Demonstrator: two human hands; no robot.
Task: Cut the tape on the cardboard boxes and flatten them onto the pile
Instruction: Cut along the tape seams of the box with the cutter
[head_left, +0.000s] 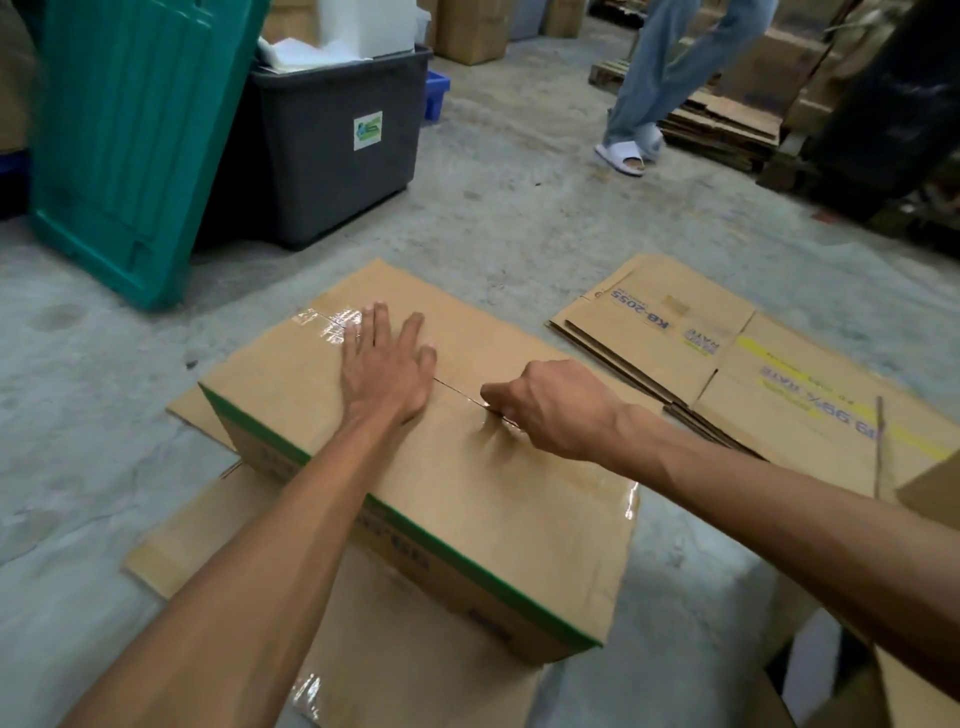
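I saw a brown box (467, 467) in the middle of the floor (519, 218), with a green edge along its near left side. It sat on some flat cardboard (171, 551) that stuck out on the left and near sides. Clear tape (332, 325) ran along the seam on top of the box, and it shone at the far left end and the near right end. My left hand (387, 364) lay flat on the top of the box, fingers spread wide, holding nothing, just left of the seam. My right hand (545, 410) was closed into a fist right on the seam, near the middle of the box. It looked like it gripped something small, but I could not tell what, because the fingers hid it. A thin dark line ran along the seam between my two hands. To the right of the box lay a pile (727, 374) of flat boxes with blue letters and a yellow stripe on them. Far left stood a green plastic thing (135, 145), leaning, and next to it a grey bin (337, 156) with a small sticker and white stuff on top. Far right, another person (670, 78) in blue jeans and white sandals stood by a stack of flat cardboard. More brown boxes stood at the far end of the room.
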